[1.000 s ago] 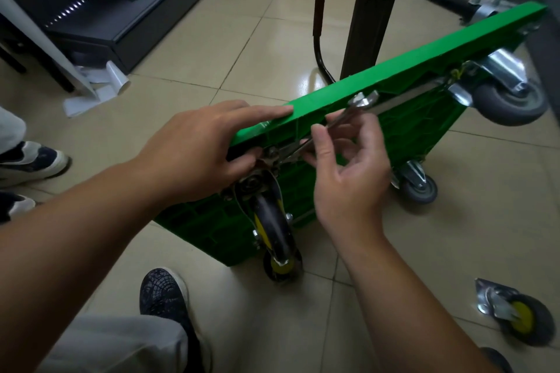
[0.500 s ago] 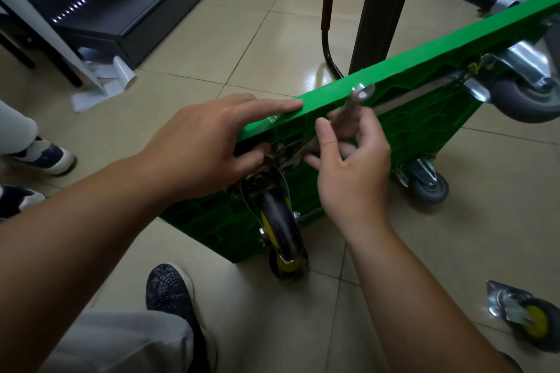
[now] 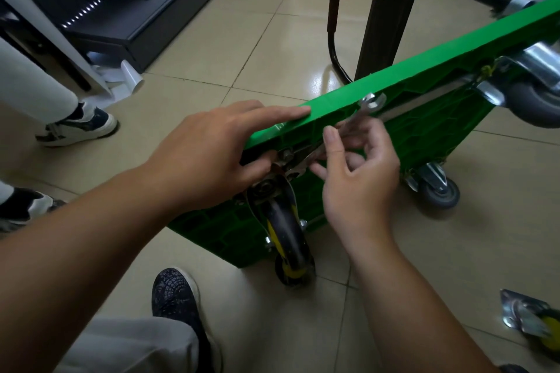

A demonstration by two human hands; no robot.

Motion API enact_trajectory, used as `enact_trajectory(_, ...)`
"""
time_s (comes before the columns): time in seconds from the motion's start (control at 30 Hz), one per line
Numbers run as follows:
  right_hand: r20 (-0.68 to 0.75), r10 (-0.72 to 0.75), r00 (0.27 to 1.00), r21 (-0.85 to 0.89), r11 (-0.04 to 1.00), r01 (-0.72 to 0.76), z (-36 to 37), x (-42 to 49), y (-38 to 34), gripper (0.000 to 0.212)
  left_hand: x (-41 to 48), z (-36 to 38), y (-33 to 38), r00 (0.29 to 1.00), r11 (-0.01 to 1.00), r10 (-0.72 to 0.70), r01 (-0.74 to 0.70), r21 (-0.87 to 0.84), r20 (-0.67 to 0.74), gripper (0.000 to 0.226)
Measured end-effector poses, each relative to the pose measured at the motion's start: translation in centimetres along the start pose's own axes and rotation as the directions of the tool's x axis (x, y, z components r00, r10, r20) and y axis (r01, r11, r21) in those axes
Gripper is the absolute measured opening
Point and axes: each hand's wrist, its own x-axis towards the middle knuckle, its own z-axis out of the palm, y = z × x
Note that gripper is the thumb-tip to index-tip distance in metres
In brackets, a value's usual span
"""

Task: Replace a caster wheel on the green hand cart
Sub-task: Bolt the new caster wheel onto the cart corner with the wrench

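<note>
The green hand cart (image 3: 424, 76) stands tipped on its side on the tiled floor, its underside facing me. A black caster with a yellow hub (image 3: 288, 239) sits at the cart's near corner. My left hand (image 3: 212, 151) grips the cart's top edge, fingers over it and thumb beside the caster's mounting plate. My right hand (image 3: 357, 172) holds a silver wrench (image 3: 368, 106), whose lower end sits at a bolt above the caster. A loose yellow-hubbed caster (image 3: 533, 324) lies on the floor at the lower right.
Two grey casters (image 3: 439, 191) (image 3: 536, 100) stay mounted on the cart. The cart's black handle (image 3: 336, 18) rests on the floor behind. A dark shelf unit (image 3: 127, 18) stands at the upper left. Another person's legs and shoes (image 3: 78, 124) are at the left; my own shoe (image 3: 175, 297) is below.
My view has shifted slightly left and down. My right hand has swung the wrench a little about the bolt; my left hand keeps its grip on the cart's edge.
</note>
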Motion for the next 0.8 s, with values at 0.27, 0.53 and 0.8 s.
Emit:
enact_trajectory(0.27, -0.038, 0.665, 0.746, 0.562, 0.631, -0.534, -1.1, 1.1, 3.5, 0.009, 0.0, 0.1, 0.0, 1.0, 1.0, 0.001, -0.002, 0.013, 0.005, 0.068)
enact_trajectory(0.53, 0.225, 0.898, 0.379, 0.709, 0.116, -0.696, -1.3, -1.7, 8.4, 0.036, 0.0, 0.1, 0.0, 1.0, 1.0, 0.002, -0.002, -0.003, -0.002, 0.068)
enact_trajectory(0.8, -0.13, 0.201, 0.971, 0.259, 0.952, -0.162, -2.7, 0.2, 2.3, 0.006, 0.0, 0.2, -0.1, 1.0, 1.0, -0.002, 0.002, -0.003, -0.004, 0.066)
